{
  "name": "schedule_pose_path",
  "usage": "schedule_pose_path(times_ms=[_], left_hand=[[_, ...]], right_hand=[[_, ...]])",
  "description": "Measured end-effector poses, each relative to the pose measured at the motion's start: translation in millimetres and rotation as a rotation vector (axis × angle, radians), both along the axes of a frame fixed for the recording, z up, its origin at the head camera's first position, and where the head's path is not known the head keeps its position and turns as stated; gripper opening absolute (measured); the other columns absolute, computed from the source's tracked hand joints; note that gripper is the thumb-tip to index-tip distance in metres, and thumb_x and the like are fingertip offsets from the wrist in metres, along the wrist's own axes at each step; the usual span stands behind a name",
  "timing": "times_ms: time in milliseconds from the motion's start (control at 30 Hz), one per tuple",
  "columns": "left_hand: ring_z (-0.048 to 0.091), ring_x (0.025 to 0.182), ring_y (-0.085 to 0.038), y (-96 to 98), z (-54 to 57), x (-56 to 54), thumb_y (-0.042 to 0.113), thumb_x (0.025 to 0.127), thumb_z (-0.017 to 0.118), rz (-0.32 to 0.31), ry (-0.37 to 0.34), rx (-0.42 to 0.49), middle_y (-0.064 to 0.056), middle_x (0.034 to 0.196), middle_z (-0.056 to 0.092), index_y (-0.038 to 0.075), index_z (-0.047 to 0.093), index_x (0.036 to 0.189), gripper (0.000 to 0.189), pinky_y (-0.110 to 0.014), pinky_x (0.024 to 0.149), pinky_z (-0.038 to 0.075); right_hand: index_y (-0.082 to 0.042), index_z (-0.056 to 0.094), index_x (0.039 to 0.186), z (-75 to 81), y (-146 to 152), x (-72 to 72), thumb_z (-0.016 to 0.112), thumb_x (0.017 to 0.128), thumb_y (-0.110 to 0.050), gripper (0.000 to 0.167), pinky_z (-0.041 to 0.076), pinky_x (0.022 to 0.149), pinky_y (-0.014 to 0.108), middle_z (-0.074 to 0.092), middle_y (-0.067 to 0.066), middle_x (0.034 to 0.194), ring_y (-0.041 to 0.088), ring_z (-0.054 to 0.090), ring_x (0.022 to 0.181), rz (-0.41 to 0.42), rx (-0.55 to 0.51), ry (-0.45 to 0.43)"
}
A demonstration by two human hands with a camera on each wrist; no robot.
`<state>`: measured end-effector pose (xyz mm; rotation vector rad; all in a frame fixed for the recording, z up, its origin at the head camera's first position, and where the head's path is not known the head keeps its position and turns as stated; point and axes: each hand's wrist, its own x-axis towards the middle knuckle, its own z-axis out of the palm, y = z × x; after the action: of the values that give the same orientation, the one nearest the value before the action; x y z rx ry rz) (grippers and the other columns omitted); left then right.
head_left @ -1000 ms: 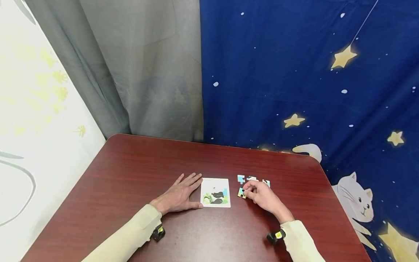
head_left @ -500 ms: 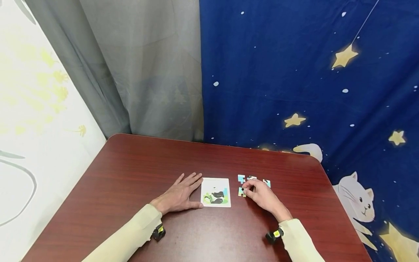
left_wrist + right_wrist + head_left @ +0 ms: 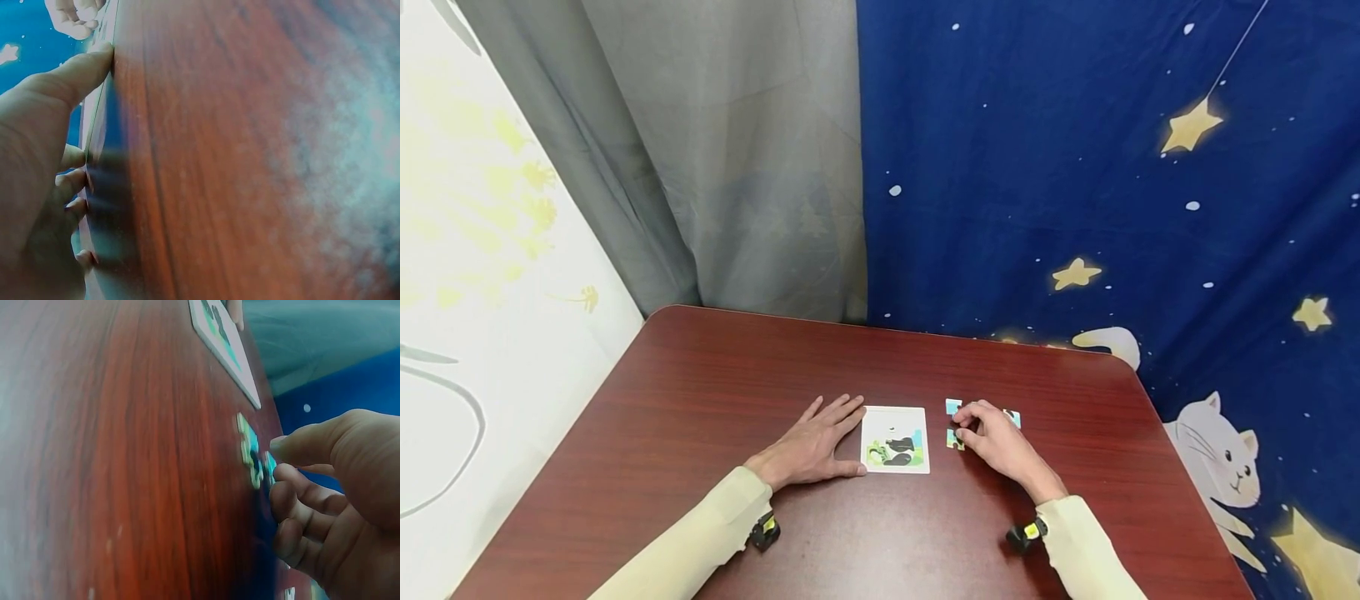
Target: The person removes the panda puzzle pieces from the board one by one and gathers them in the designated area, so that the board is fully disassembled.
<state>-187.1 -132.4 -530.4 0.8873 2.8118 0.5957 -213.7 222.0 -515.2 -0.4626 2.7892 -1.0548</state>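
Note:
My left hand (image 3: 815, 446) lies spread on the table, with its thumb and fingertips at the left edge of a white-framed puzzle board (image 3: 895, 465). Part of a panda picture fills the board's lower half. Over the loose jigsaw pieces to the right hovers my right hand (image 3: 1000, 437), its fingers loosely bent and a gap between thumb and forefinger. A green-and-blue jigsaw piece (image 3: 249, 450) lies just below its thumb. Behind the fingertips is a light-blue jigsaw piece (image 3: 953, 406), and another piece (image 3: 1013, 418) shows past the knuckles. The hand hides whatever lies between them.
The dark red wooden table (image 3: 880, 533) has its back edge against a grey curtain (image 3: 760, 167) and a blue star-patterned curtain (image 3: 1000, 167). A white patterned wall (image 3: 490, 333) stands at the left. Both wrists wear small black cameras.
My right fingertips have shifted slightly back from the green-and-blue piece, covering a piece in the back row that showed before. The left hand and board stay put.

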Motion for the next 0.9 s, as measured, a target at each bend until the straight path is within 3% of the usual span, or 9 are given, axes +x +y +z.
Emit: schedule_pose_path(times_ms=[300,500,633,767,900], left_hand=[[0.027,0.166,-0.037,-0.3,0.5,0.4,0.064,0.095,0.07,0.003,0.001,-0.002,-0.011,0.177,0.031,0.007,0.038,0.166,0.096,-0.067,0.133,0.018],[0.026,0.166,-0.037,-0.3,-1.1,1.0,0.064,0.095,0.07,-0.001,-0.002,-0.006,-0.011,0.177,0.031,0.007,0.039,0.165,0.096,-0.067,0.133,0.019],[0.027,0.166,-0.037,-0.6,-1.4,0.2,0.064,0.094,0.07,0.006,0.001,-0.008,-0.01,0.177,0.032,0.007,0.04,0.165,0.096,-0.067,0.133,0.019],[0.027,0.166,-0.037,-0.7,-0.8,-0.5,0.065,0.094,0.07,0.006,-0.005,-0.01,-0.01,0.177,0.031,0.008,0.04,0.165,0.096,-0.066,0.133,0.019],[0.026,0.166,-0.037,-0.5,0.3,-1.1,0.065,0.095,0.069,0.002,-0.009,-0.011,-0.01,0.177,0.031,0.008,0.04,0.165,0.095,-0.066,0.134,0.018]], right_hand=[[-0.011,0.076,0.111,4.2,-33.2,-0.8,0.074,0.097,-0.011,0.014,0.048,0.068,0.02,0.066,-0.004,0.097,0.002,0.054,0.069,0.108,-0.008,0.006],[-0.013,0.077,0.108,7.0,-56.6,-1.5,0.074,0.096,-0.011,0.013,0.048,0.071,0.02,0.064,-0.007,0.092,0.001,0.055,0.074,0.203,0.06,0.03],[-0.014,0.076,0.114,8.9,-70.3,-2.9,0.077,0.095,-0.016,0.019,0.05,0.075,0.023,0.066,-0.006,0.095,0.005,0.059,0.083,0.254,0.119,0.038],[-0.014,0.074,0.12,10.3,-80.6,-5.2,0.08,0.094,-0.02,0.028,0.051,0.078,0.027,0.068,-0.005,0.101,0.008,0.061,0.089,0.28,0.164,0.009],[-0.013,0.071,0.122,12.9,-88.4,-8.9,0.081,0.092,-0.02,0.032,0.05,0.074,0.028,0.067,-0.004,0.099,0.009,0.06,0.084,0.288,0.195,-0.037]])
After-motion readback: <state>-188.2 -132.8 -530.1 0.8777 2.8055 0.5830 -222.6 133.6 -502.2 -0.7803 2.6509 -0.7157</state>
